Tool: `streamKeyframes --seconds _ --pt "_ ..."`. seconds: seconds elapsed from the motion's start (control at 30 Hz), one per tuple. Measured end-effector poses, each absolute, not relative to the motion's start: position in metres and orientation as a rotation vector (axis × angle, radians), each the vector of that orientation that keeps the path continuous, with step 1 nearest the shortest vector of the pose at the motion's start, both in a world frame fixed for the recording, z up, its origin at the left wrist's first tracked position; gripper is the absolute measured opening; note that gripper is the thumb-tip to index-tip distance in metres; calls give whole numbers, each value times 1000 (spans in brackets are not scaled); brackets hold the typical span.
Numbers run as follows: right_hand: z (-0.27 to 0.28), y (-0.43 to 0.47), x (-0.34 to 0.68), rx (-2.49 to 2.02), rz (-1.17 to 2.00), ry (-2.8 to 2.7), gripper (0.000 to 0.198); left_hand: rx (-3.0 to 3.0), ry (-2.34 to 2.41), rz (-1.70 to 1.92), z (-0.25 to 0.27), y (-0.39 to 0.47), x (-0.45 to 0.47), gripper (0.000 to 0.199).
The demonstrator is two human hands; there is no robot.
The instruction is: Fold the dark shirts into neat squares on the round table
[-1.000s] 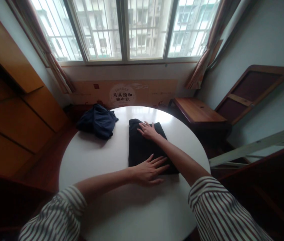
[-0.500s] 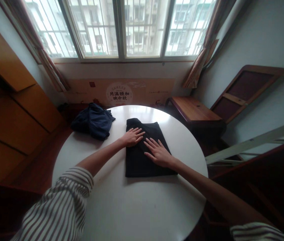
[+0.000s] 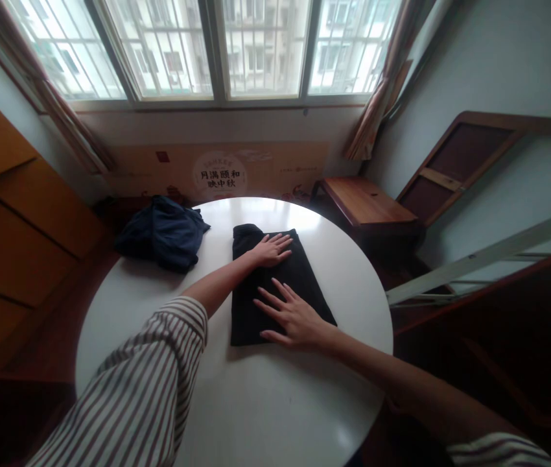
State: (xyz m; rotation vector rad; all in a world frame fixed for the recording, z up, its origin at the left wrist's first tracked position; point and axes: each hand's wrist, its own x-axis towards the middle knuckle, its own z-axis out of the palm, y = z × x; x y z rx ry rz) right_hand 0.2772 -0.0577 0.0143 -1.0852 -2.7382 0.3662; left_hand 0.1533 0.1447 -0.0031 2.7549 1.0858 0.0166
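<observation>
A folded black garment (image 3: 251,305) lies flat on the white round table (image 3: 246,408), with a thicker folded edge at its far left corner. It looks like trousers or a skirt, but I cannot tell which. My left hand (image 3: 271,251) rests flat on its far part, fingers stretched to the right. Nearer to me, my right hand (image 3: 292,318) lies with spread fingers on the lower part of the cloth. Neither hand grips anything. To the left, a dark blue bundled garment (image 3: 163,233) sits at the table's far left edge.
Beyond the table, a wooden side table (image 3: 367,202) stands at the right. A pale metal rail (image 3: 489,256) slopes up on the right side. Brown cabinets (image 3: 17,240) line the left, and a printed banner (image 3: 159,172) hangs beneath the window.
My left hand has slid right across the far part of the black garment. My right hand has moved toward me, down the cloth. The view has shifted slightly.
</observation>
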Motion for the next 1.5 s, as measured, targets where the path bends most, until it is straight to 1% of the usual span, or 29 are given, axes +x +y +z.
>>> streamKeyframes --seconds 0.2,0.33,0.43,0.53,0.63,0.67,0.73,0.8,0.83,0.9,0.97,1.03,1.13,1.27,1.4,1.5 --pt "14 -101 284 -906 558 -2736 80 2718 1157 46 -6 157 156 58" --pt "24 -119 281 -745 730 -2751 77 2684 1205 26 2 155 164 57" --pt "31 -120 284 -748 796 -2599 60 2711 1275 223 17 137 162 52" --pt "37 -105 300 -1027 691 -2234 39 2726 1311 583 32 102 141 45" --pt "37 -79 326 -1320 633 -1817 30 2723 1331 733 35 59 101 39" --pt "36 -69 334 -1399 649 -1675 31 2718 1350 716 33 44 87 38" --pt "31 -47 347 -1526 725 -1415 41 2691 1391 622 24 17 61 39" --pt "28 -25 352 -1620 884 -1232 53 2657 1401 489 14 -7 45 48" --pt "28 -14 353 -1647 978 -1183 56 2642 1394 428 10 -17 40 54" --pt "29 7 351 -1670 1139 -1145 52 2622 1371 338 4 -32 35 63" --pt "33 25 346 -1683 1200 -1185 42 2615 1351 288 1 -41 34 66" --pt "36 38 341 -1702 1214 -1255 38 2614 1334 255 3 -46 34 68" --pt "39 51 332 -1706 1207 -1370 39 2612 1293 223 8 -48 32 67" --pt "37 55 320 -1614 1133 -1477 29 2626 1248 247 11 -50 30 65" --pt "30 53 319 -1596 1022 -1490 38 2622 1267 257 11 -52 31 63" --pt "28 49 329 -1606 1034 -1473 37 2647 1230 275 11 -52 38 63"
